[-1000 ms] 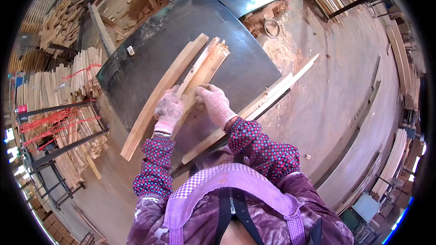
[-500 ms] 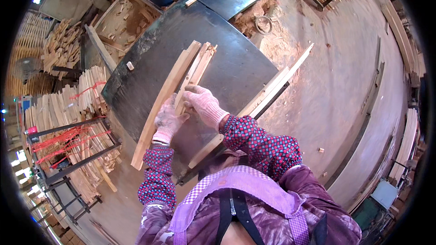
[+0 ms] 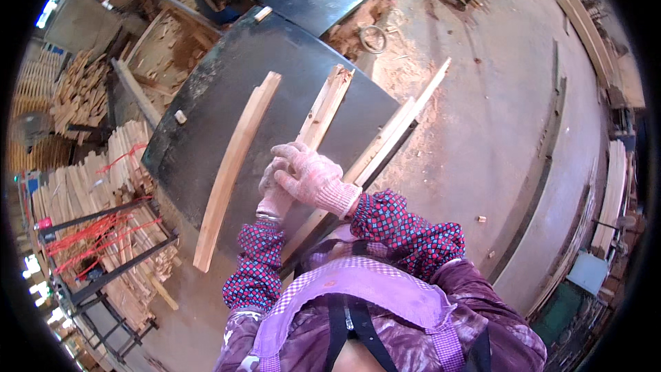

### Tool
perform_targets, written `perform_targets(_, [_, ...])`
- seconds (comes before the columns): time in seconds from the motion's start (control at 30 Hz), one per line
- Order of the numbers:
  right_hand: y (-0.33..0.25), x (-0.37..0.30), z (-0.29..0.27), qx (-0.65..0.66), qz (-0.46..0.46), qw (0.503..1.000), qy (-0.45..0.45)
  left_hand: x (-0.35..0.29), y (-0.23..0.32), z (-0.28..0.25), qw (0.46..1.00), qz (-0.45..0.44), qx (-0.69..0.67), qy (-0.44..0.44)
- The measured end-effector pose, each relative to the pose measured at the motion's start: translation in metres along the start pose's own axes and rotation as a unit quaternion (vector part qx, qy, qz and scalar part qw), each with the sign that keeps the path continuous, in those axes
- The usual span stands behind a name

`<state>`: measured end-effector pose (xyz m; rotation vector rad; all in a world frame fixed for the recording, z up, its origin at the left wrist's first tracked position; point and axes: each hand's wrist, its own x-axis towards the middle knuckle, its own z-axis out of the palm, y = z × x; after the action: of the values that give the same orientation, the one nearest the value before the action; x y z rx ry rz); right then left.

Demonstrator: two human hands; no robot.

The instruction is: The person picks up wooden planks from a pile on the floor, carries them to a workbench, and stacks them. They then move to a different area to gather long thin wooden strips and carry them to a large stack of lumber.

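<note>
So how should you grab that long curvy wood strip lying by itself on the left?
Probably at the near end of the curved strip, which sticks out past the dark table edge. Come from its left side, pinching the narrow width there.

Loose slat (image 3: pixel 236 172) left of held slat (image 3: pixel 326 109)

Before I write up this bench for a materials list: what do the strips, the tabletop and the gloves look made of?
The curved strip and the strip under the gloved hands look like raw, unfinished wood: pale, grain lines, no sheen. The tabletop looks like dark sheet metal, matte and scuffed, though a coated board is possible. The left hand and right hand wear pinkish knitted gloves, probably cotton, with ribbed cuffs.
</note>
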<state>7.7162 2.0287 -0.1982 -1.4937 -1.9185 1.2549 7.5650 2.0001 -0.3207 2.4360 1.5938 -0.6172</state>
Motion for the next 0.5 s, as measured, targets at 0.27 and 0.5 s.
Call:
perform_targets(0.27, [0.036, -0.022, -0.027, -0.028, 0.044, 0.993, 0.11, 0.062, 0.04, -0.014, 0.966, 0.013, -0.237, 0.099])
perform_targets(0.5, [0.151, 0.028, -0.123, -0.12, 0.084, 0.961, 0.234, 0.065, 0.038, -0.087, 0.905, -0.061, -0.421, -0.003])
